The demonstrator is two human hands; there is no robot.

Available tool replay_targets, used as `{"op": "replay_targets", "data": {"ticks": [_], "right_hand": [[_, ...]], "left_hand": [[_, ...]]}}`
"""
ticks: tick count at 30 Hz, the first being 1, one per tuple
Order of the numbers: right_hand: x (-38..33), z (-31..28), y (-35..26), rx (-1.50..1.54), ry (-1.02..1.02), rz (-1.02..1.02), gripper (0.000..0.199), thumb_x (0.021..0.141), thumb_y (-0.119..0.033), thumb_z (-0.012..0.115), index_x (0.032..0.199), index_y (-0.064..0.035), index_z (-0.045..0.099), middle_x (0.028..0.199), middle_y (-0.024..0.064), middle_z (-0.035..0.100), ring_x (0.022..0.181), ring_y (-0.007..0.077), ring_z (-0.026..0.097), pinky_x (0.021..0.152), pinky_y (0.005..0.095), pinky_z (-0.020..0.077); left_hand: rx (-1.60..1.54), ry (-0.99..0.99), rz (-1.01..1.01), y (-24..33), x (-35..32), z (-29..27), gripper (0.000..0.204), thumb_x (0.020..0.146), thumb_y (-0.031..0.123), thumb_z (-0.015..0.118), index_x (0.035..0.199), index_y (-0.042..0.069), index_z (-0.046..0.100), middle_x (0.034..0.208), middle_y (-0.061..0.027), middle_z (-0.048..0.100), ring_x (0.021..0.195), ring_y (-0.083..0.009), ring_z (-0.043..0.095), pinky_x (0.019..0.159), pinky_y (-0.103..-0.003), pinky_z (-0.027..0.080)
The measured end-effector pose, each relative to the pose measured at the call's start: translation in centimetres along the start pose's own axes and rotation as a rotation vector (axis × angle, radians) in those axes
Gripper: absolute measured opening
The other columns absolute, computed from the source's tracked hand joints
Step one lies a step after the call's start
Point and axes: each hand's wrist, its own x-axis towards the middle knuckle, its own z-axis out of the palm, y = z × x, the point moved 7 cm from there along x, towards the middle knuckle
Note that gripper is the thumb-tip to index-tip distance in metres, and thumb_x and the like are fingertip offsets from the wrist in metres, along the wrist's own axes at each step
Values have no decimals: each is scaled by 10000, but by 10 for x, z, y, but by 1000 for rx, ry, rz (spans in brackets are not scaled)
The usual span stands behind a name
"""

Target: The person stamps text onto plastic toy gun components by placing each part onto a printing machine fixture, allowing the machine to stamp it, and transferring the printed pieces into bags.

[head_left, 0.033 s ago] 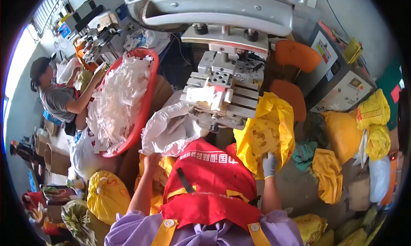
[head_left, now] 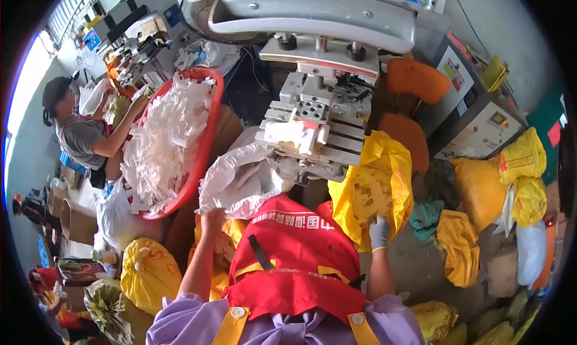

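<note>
You are right by a big grey machine (head_left: 324, 54) that fills the far middle.
Your red apron (head_left: 297, 243) is near, in the middle. A long red tub (head_left: 217, 93) is on the left, and white pieces (head_left: 165, 135) are heaped up in it. The yellow bag (head_left: 398, 171) is on the right, just beside the machine, with its top wide open. The white sack (head_left: 240, 177) is left of the middle, between the tub and the machine. Your left hand (head_left: 211, 217) is at the near edge of that sack, but its fingers are hard to see, so I cannot tell if they hold it. Your right hand (head_left: 378, 232), in a grey glove, is in the near part of the yellow bag. It is right by the pale pieces (head_left: 374, 195) in there, but I cannot tell if it is holding any.
</note>
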Motion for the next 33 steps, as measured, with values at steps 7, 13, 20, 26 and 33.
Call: {"op": "replay_targets", "data": {"ticks": [7, 13, 20, 26, 33], "right_hand": [[-27, 3, 36, -86, -189, -21, 177, 723, -89, 600, 872, 2, 624, 816, 239, 604, 764, 376, 601, 668, 420, 484], [-1, -144, -57, 775, -160, 87, 281, 832, -170, 610, 1060, -5, 620, 919, 50, 621, 800, 129, 540, 735, 247, 439], [53, -230, -193, 1168, -59, -188, 461, 876, -220, 552, 1257, 28, 472, 1161, 62, 538, 1048, 143, 510, 926, 278, 391], [114, -189, -319, 520, 79, -818, 424, 750, -11, 601, 1170, -63, 570, 1072, 133, 559, 988, 299, 528, 879, 347, 423], [120, -169, -345, 129, -171, -1190, 386, 777, -19, 525, 1161, -28, 549, 1075, 180, 552, 1018, 334, 516, 906, 381, 401]], "left_hand": [[-203, 213, 480, 217, 61, -27, 158, 806, 122, 605, 914, 18, 656, 843, -127, 650, 770, -233, 630, 699, -321, 483], [39, 221, 881, 332, 81, 22, 142, 800, 107, 595, 921, 45, 635, 917, -130, 622, 877, -327, 572, 774, -393, 465], [91, 477, 954, 352, 94, -12, 82, 770, 122, 587, 719, 58, 591, 726, -127, 594, 693, -323, 576, 638, -406, 470], [-94, 469, 478, 197, 75, -81, 160, 845, 132, 563, 885, 1, 646, 853, -163, 644, 799, -310, 619, 739, -356, 480], [-150, 602, -239, -46, -65, -139, 248, 860, 225, 578, 887, -7, 660, 681, -63, 622, 644, -88, 552, 614, -266, 455]]}}
